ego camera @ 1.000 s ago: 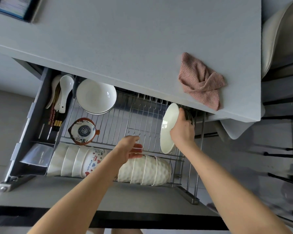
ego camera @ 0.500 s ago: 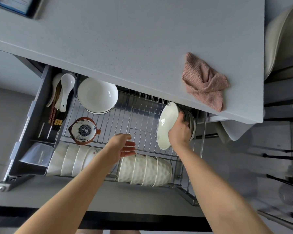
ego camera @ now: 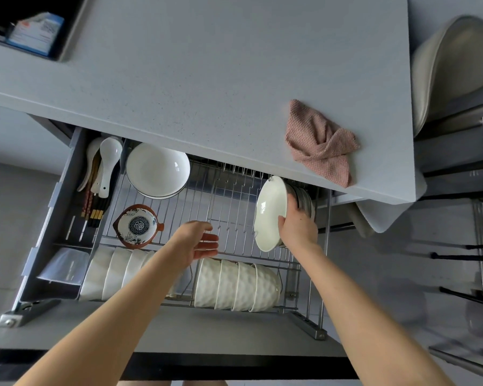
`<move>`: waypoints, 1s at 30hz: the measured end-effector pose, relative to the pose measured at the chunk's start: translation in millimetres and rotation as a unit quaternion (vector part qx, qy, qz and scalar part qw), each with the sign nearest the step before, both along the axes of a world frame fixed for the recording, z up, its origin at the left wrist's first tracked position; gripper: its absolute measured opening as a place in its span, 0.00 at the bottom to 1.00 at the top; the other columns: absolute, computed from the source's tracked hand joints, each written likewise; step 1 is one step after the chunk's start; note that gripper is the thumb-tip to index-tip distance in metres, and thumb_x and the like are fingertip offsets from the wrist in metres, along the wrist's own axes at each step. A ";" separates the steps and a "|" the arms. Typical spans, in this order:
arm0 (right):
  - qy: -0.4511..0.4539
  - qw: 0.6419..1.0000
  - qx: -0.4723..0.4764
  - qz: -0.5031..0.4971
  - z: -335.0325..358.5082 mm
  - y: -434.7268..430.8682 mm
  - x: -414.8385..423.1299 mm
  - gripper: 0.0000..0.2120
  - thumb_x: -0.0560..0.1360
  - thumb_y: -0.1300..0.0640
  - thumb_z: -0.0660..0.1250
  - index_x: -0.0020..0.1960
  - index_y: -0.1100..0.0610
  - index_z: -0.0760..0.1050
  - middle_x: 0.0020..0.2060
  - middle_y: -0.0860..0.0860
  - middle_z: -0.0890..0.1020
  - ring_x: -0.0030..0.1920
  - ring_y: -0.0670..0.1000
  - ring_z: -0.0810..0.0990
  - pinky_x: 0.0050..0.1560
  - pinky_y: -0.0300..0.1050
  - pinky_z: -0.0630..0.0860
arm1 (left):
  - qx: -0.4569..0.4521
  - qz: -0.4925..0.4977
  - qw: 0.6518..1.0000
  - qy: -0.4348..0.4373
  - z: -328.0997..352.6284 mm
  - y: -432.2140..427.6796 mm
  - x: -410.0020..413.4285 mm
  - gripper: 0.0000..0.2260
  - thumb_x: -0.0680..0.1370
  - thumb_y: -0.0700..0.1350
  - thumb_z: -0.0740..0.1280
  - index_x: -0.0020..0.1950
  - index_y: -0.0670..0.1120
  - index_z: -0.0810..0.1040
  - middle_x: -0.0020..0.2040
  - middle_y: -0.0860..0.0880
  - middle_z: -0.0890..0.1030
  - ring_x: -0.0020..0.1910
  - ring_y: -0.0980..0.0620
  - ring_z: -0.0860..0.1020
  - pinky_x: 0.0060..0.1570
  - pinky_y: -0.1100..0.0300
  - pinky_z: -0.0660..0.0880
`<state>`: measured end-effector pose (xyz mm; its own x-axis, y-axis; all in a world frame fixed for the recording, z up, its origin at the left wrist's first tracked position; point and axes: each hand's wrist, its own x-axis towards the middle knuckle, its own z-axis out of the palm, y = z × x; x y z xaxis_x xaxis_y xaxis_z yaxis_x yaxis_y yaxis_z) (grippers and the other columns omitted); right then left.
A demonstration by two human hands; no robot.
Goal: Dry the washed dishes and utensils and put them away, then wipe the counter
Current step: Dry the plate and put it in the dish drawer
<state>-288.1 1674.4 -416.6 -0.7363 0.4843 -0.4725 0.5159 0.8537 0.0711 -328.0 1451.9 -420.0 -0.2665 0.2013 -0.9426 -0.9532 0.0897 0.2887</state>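
My right hand (ego camera: 297,225) grips a white plate (ego camera: 271,211) held on edge over the right end of the wire dish rack (ego camera: 229,196) in the pulled-out drawer, next to several upright plates (ego camera: 304,197) partly hidden under the counter. Over the middle of the rack my left hand (ego camera: 198,242) hovers with fingers apart, holding nothing. A pink cloth (ego camera: 321,143) lies crumpled on the grey counter (ego camera: 207,79) near its front right corner.
In the drawer: a white bowl (ego camera: 158,169) at the back, a blue-patterned bowl (ego camera: 137,225), two rows of white bowls on their sides (ego camera: 234,285) along the front, spoons (ego camera: 109,160) and chopsticks (ego camera: 95,207) in the left compartment. A chair (ego camera: 452,68) stands right of the counter.
My right hand has tilted the plate slightly and shifted it a little left along the rack. My left hand has drifted slightly left and stayed empty.
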 end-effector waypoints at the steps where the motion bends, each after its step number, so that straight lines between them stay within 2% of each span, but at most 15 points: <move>1: -0.009 1.000 0.008 -0.004 5.6 -3.5 -2.4 0.27 0.79 0.52 0.59 0.75 0.54 0.54 0.56 0.58 0.78 0.53 0.60 0.79 0.41 0.47 0.68 | 0.000 0.000 1.000 0.003 2.9 -0.3 -1.8 0.06 0.80 0.39 0.59 0.53 0.39 0.73 0.46 0.40 0.79 0.41 0.45 0.79 0.38 0.53 0.78; 2: 0.005 1.000 0.026 0.002 14.3 -8.6 -4.5 0.24 0.79 0.51 0.59 0.73 0.55 0.59 0.54 0.58 0.79 0.53 0.60 0.80 0.40 0.46 0.67 | 0.000 0.002 1.000 0.007 6.0 -0.9 -3.6 0.05 0.80 0.39 0.59 0.52 0.39 0.73 0.45 0.40 0.79 0.41 0.45 0.79 0.38 0.53 0.78; 3: 0.065 0.997 0.049 0.019 24.8 -13.9 -5.2 0.18 0.79 0.51 0.60 0.67 0.56 0.68 0.50 0.57 0.81 0.49 0.60 0.81 0.38 0.45 0.66 | 0.001 0.002 1.000 0.010 9.0 -2.1 -5.1 0.05 0.80 0.39 0.59 0.50 0.39 0.73 0.45 0.40 0.79 0.41 0.45 0.78 0.39 0.53 0.79; 4: 0.177 0.980 0.073 0.050 38.5 -19.4 -5.3 0.12 0.78 0.53 0.61 0.57 0.58 0.75 0.44 0.56 0.82 0.43 0.60 0.81 0.35 0.44 0.65 | 0.002 0.000 1.000 0.014 12.8 -3.5 -6.3 0.05 0.80 0.39 0.59 0.49 0.40 0.73 0.44 0.40 0.79 0.41 0.45 0.78 0.40 0.53 0.79; 6: 0.398 0.901 0.128 0.114 66.6 -24.8 -9.5 0.08 0.74 0.56 0.63 0.42 0.57 0.79 0.34 0.54 0.80 0.34 0.58 0.79 0.30 0.42 0.64 | 0.003 -0.004 1.000 0.025 20.2 -7.0 -8.8 0.05 0.80 0.39 0.59 0.48 0.40 0.74 0.45 0.40 0.79 0.42 0.44 0.79 0.41 0.53 0.79; 7: 0.455 0.869 0.139 0.138 79.0 -22.9 -15.1 0.08 0.73 0.55 0.64 0.44 0.57 0.80 0.35 0.54 0.81 0.36 0.58 0.78 0.31 0.43 0.68 | 0.001 -0.004 1.000 0.030 24.6 -8.8 -10.0 0.05 0.80 0.40 0.60 0.49 0.40 0.74 0.45 0.40 0.79 0.42 0.44 0.79 0.40 0.53 0.79; 8: 0.460 0.865 0.132 0.150 87.5 -18.5 -23.5 0.10 0.73 0.54 0.65 0.50 0.57 0.80 0.41 0.55 0.81 0.41 0.59 0.78 0.36 0.46 0.72 | -0.001 -0.002 0.999 0.036 30.0 -10.3 -10.9 0.05 0.80 0.40 0.60 0.49 0.40 0.74 0.45 0.40 0.79 0.43 0.44 0.79 0.40 0.53 0.79; 10: 0.396 0.903 0.118 0.120 98.1 -8.1 -46.3 0.21 0.72 0.52 0.68 0.64 0.56 0.74 0.55 0.59 0.78 0.52 0.62 0.75 0.48 0.54 0.74 | -0.003 0.004 0.999 0.054 43.9 -13.3 -13.4 0.05 0.80 0.39 0.60 0.50 0.39 0.74 0.45 0.40 0.80 0.43 0.43 0.79 0.40 0.52 0.79; 12: 0.324 0.938 0.080 0.088 100.4 -1.0 -64.5 0.27 0.72 0.52 0.70 0.69 0.54 0.70 0.61 0.62 0.74 0.58 0.66 0.72 0.52 0.58 0.72 | -0.006 0.015 0.997 0.078 60.0 -17.8 -14.2 0.05 0.80 0.39 0.60 0.50 0.39 0.74 0.45 0.40 0.80 0.43 0.43 0.79 0.42 0.51 0.80; 17: 0.301 0.944 0.049 0.130 104.9 -5.7 -68.4 0.13 0.76 0.61 0.66 0.59 0.56 0.79 0.53 0.61 0.79 0.53 0.64 0.71 0.49 0.53 0.68 | -0.013 0.060 0.990 0.128 104.4 -47.8 3.9 0.06 0.79 0.40 0.61 0.52 0.39 0.75 0.47 0.39 0.81 0.45 0.42 0.80 0.44 0.51 0.80; 19: 0.314 0.942 -0.006 0.122 110.3 -17.1 -66.5 0.10 0.76 0.63 0.65 0.54 0.57 0.81 0.50 0.60 0.81 0.52 0.62 0.73 0.49 0.52 0.69 | -0.011 0.092 0.986 0.139 120.6 -65.9 17.2 0.05 0.79 0.40 0.62 0.51 0.39 0.75 0.46 0.39 0.81 0.44 0.43 0.80 0.44 0.51 0.80; 21: 0.339 0.927 -0.127 0.097 122.0 -42.0 -68.3 0.09 0.76 0.65 0.63 0.51 0.58 0.80 0.49 0.57 0.82 0.50 0.59 0.75 0.50 0.51 0.72 | -0.010 0.123 0.982 0.141 137.5 -87.9 30.1 0.06 0.79 0.40 0.62 0.52 0.38 0.76 0.45 0.39 0.81 0.42 0.43 0.80 0.43 0.51 0.80; 24: 0.344 0.886 -0.307 0.051 157.2 -111.2 -70.9 0.09 0.76 0.66 0.61 0.53 0.60 0.78 0.45 0.54 0.82 0.46 0.54 0.78 0.46 0.44 0.72 | -0.021 0.162 0.968 0.188 167.0 -130.6 47.7 0.09 0.78 0.39 0.64 0.57 0.38 0.76 0.45 0.40 0.81 0.39 0.45 0.80 0.45 0.50 0.80; 27: 0.319 0.839 -0.426 0.116 194.1 -200.7 -69.1 0.08 0.76 0.66 0.64 0.53 0.59 0.79 0.47 0.53 0.83 0.49 0.54 0.81 0.51 0.48 0.76 | -0.083 0.156 0.942 0.286 194.5 -179.8 65.9 0.12 0.76 0.43 0.68 0.59 0.44 0.77 0.51 0.41 0.82 0.41 0.50 0.80 0.45 0.56 0.80; 30: 0.262 0.790 -0.508 0.220 232.5 -301.5 -57.3 0.09 0.75 0.65 0.66 0.54 0.59 0.81 0.45 0.49 0.83 0.49 0.50 0.81 0.54 0.44 0.77 | -0.134 0.163 0.895 0.393 215.3 -231.5 84.3 0.24 0.71 0.49 0.73 0.65 0.51 0.71 0.53 0.48 0.82 0.43 0.59 0.80 0.43 0.66 0.76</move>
<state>-345.4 1372.8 -184.1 -0.9516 -0.3062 -0.0275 -0.1148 0.4369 -0.8922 -243.7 1220.4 -204.7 -0.8718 -0.2133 -0.4411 -0.4537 0.0114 0.8911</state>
